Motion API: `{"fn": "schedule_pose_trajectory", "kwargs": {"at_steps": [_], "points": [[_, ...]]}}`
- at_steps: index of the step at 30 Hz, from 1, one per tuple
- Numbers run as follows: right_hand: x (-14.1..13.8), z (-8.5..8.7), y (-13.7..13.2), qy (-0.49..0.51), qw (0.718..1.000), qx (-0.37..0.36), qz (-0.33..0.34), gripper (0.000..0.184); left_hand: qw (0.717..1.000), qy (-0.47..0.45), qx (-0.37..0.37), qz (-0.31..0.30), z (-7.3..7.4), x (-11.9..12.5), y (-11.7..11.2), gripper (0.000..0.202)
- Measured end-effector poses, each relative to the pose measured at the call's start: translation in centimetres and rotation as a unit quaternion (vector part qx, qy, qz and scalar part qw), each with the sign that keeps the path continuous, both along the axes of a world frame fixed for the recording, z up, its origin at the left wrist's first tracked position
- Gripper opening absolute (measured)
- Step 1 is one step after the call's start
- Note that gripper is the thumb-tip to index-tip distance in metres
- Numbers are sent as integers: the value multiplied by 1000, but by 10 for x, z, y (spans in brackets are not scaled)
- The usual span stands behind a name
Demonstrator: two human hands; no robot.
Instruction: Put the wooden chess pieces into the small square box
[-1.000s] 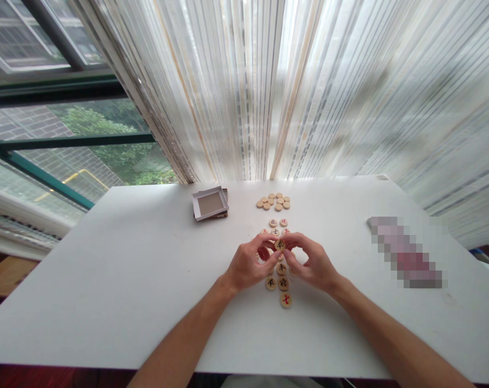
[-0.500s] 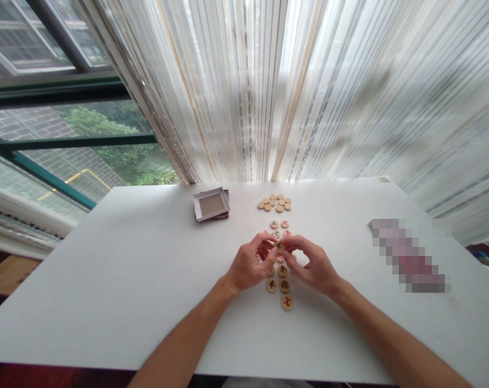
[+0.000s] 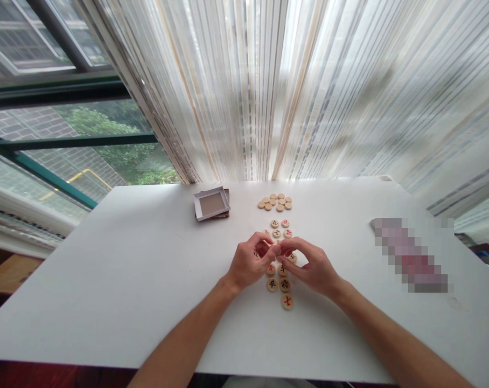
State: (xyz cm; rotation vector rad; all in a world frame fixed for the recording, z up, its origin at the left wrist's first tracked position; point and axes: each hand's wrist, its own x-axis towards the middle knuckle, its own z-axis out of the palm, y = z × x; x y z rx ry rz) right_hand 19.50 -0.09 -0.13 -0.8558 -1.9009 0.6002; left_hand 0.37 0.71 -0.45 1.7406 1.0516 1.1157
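My left hand (image 3: 250,262) and my right hand (image 3: 311,265) meet above the middle of a group of round wooden Chinese chess pieces. Both pinch at the same spot, and their fingertips mostly cover the piece between them. Beneath and around the fingers lie face-up pieces with red or black characters. A black-marked piece (image 3: 284,284) and another black-marked piece (image 3: 272,284) sit side by side just below my hands. Closest to me is a red-marked piece (image 3: 287,301). Beyond my fingers, a red-marked piece (image 3: 285,223) lies in the far row. Some pieces are partly hidden by my hands.
Several blank-side-up pieces (image 3: 272,202) lie in a cluster farther back. To their left, an open shallow box (image 3: 212,205) rests on a darker flat thing. A blurred-out long object (image 3: 412,256) is on the right of the white table (image 3: 119,280). A striped curtain (image 3: 248,97) hangs behind.
The piece held between my hands showed its black character before; now its face is turned out of sight behind my fingertips. My hands have closed slightly together. The laid-out pieces look unmoved.
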Motion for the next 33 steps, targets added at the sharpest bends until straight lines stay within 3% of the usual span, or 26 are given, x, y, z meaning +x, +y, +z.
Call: {"fn": "schedule_pose_trajectory", "kwargs": {"at_steps": [8, 17, 23, 33], "points": [[1, -1, 0, 1, 1000, -10, -3, 26, 1000, 6, 20, -8, 1, 2, -2, 17], [1, 2, 0, 50, 995, -87, -5, 24, 998, -11, 56, -35, 5, 3, -2, 24], [2, 4, -1, 47, 995, -88, 0, 27, 998, -7, 56, -30, 5, 2, -1, 24], [1, 5, 0, 63, 989, -133, -6, 16, 996, 2, 78, -31, 3, 3, -1, 20]]}}
